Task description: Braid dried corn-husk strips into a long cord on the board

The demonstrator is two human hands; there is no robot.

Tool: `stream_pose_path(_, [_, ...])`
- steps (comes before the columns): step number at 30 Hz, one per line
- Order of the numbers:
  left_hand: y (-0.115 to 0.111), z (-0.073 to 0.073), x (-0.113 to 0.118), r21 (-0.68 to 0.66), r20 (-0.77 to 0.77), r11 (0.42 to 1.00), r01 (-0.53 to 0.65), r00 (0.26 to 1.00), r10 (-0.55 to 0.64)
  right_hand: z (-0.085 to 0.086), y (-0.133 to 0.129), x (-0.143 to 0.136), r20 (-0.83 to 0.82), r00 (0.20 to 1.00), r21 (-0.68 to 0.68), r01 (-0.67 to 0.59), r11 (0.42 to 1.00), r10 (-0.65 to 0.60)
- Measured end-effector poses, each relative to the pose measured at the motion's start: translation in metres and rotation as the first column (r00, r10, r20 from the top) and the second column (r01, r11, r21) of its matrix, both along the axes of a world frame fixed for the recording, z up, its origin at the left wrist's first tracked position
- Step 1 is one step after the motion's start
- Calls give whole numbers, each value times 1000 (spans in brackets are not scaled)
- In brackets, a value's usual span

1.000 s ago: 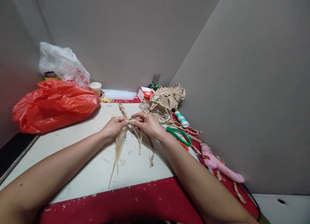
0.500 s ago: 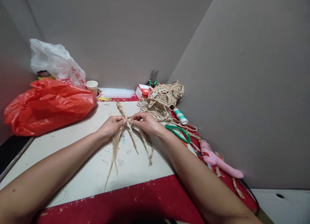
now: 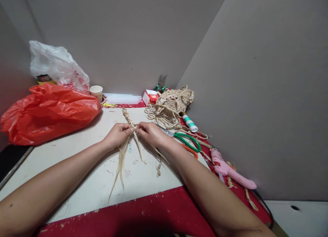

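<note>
A pale straw-coloured braid (image 3: 127, 117) lies on the white board, its plaited part pointing away from me and its loose strands fanning toward me. My left hand (image 3: 119, 135) pinches the strands on the left side of the braid's near end, and a long loose strand (image 3: 120, 168) hangs below it. Close beside it, my right hand (image 3: 151, 133) is closed on strands at the right. Between the hands one strand (image 3: 139, 149) trails free. Exactly how the strands cross at the fingertips is too small to tell.
Scissors with green and orange handles (image 3: 188, 141) lie right of my right hand. Behind are a heap of braided cord (image 3: 174, 103), a glue-stick-like tube (image 3: 190, 123) and a paper cup (image 3: 96, 91). A pink glue gun (image 3: 233, 172) rests at right, a red plastic bag (image 3: 51, 115) at left.
My right hand has turned and shifted slightly to the right, drawing its strand outward beneath the wrist. More of the scissors shows now. My left hand stays at the braid.
</note>
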State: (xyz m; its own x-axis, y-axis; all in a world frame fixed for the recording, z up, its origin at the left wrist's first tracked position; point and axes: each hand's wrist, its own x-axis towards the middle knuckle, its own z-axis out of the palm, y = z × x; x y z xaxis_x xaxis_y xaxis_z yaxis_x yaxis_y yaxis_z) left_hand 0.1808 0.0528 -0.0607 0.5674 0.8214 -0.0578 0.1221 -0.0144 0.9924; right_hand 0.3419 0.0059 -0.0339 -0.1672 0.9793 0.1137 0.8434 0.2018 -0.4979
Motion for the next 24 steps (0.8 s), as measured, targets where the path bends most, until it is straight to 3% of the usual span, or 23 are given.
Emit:
stream_pose_path(4, [-1, 2, 1, 62, -34, 998, 12, 999, -10, -2, -1, -2, 62, 998, 43, 29, 999, -31])
stream_pose_path(8, [-4, 2, 2, 139, -62, 990, -18, 998, 27, -6, -2, -9, 18, 997, 55, 76, 996, -77])
stream_pose_path(15, [-9, -3, 5, -61, 63, 993, -102, 992, 106, -12, -9, -18, -99, 991, 61, 102, 993, -96])
stream_pose_path(20, [-13, 5, 5, -176, 67, 981, -83, 993, 97, -4, -19, -24, 117, 983, 79, 135, 988, -144])
stream_pose_path(24, [-15, 9, 5, -241, 80, 968, -73, 992, 94, 2, -26, -35, 380, 907, 117, 145, 982, -179])
